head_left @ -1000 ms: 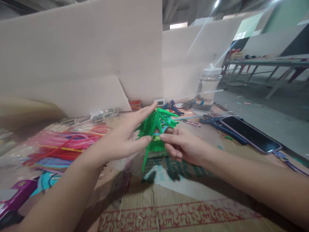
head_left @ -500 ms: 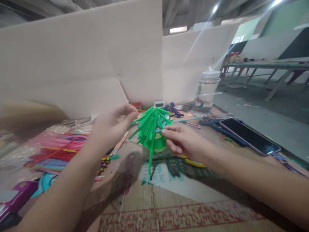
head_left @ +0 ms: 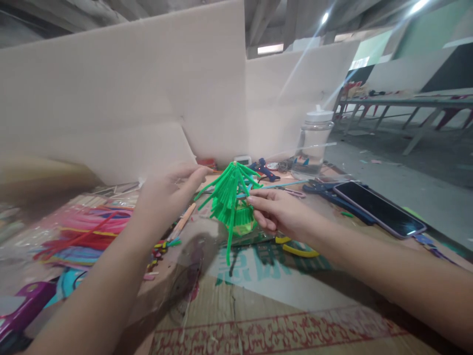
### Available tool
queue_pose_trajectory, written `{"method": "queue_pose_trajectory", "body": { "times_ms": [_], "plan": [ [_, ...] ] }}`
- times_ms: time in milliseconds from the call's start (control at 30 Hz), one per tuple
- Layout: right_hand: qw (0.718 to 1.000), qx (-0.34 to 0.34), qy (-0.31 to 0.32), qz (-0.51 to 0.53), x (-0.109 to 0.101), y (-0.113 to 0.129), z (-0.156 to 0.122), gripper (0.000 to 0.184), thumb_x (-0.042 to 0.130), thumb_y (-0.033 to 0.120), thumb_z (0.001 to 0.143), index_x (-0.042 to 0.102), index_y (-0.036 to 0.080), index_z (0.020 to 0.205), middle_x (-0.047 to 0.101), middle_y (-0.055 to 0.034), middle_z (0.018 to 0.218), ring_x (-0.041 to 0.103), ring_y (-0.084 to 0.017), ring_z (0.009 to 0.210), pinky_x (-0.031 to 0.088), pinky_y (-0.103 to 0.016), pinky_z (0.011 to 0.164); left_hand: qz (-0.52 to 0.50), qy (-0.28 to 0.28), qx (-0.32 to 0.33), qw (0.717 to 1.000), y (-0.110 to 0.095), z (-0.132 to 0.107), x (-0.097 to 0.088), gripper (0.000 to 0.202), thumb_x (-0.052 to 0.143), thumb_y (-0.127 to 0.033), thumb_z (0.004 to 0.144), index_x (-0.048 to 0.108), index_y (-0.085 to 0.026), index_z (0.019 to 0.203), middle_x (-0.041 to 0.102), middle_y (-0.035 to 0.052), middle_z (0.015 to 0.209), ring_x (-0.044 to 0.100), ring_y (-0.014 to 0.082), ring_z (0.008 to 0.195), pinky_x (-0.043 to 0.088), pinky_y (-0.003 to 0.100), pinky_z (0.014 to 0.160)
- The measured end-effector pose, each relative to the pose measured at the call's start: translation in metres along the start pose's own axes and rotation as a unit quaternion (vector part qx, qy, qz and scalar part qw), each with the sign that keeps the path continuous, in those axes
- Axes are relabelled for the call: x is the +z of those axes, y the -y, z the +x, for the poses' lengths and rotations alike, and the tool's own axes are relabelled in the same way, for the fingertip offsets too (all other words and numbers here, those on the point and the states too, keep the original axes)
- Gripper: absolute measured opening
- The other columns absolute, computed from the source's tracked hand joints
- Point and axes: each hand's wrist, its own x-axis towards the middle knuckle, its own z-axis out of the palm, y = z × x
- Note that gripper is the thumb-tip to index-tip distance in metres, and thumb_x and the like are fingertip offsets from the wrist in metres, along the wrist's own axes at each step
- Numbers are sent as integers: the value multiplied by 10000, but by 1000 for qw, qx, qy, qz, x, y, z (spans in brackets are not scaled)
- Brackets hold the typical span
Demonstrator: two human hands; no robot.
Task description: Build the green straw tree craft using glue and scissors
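A green pipe-cleaner tree (head_left: 229,192) stands in the middle of the table, its strands fanning down from the top and one long strand hanging at the front. At its right side my right hand (head_left: 281,209) pinches a light blue strip (head_left: 242,195) between thumb and fingers. My left hand (head_left: 172,190) is just left of the tree's top, a little blurred, with thumb and forefinger together. Whatever may be between those fingertips cannot be made out. Behind my right hand lies a yellow-handled tool (head_left: 301,250).
Bundled coloured pipe cleaners (head_left: 88,227) lie on the left, near a purple glue gun or similar tool (head_left: 29,308). A water bottle (head_left: 312,143), a blue glue gun (head_left: 264,170), and a phone (head_left: 380,207) lie behind and right. White boards (head_left: 129,88) stand at the back.
My left hand has shifted slightly, its thumb now stretched straighter towards the tree's top. My right hand keeps its pinch on the blue strip. The view has moved slightly.
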Motion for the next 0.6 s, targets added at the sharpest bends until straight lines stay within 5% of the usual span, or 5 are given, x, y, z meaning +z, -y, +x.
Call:
{"method": "queue_pose_trajectory", "body": {
  "times_ms": [233, 467, 600],
  "plan": [
    [1000, -5, 6, -2, -1, -1, 1, 238, 669, 391, 833, 549, 186, 814, 520, 96, 423, 327, -44, 300, 258, -186, 323, 20, -36, -35, 999, -2, -1, -2, 193, 663, -421, 798, 740, -244, 801, 747, -26, 800, 658, 177, 756, 462, 263, 679],
    [1000, 15, 19, -7, 4, 2, -4, 248, 678, 383, 817, 517, 195, 829, 549, 83, 439, 355, -44, 300, 258, -170, 330, 89, 4, 11, 996, 6, 1, -5, 576, 291, -369, 984, 513, -200, 480, 590, 32, 551, 586, 180, 616, 411, 324, 653],
    [999, 34, 0, -25, 9, 4, -7, 259, 678, 378, 815, 503, 194, 870, 561, 74, 443, 390, -49, 316, 241, -158, 328, 86, -27, 35, 995, 7, 3, -2, 289, 439, -337, 947, 671, -184, 866, 676, 50, 881, 618, 188, 784, 442, 316, 717]
  ]
}}
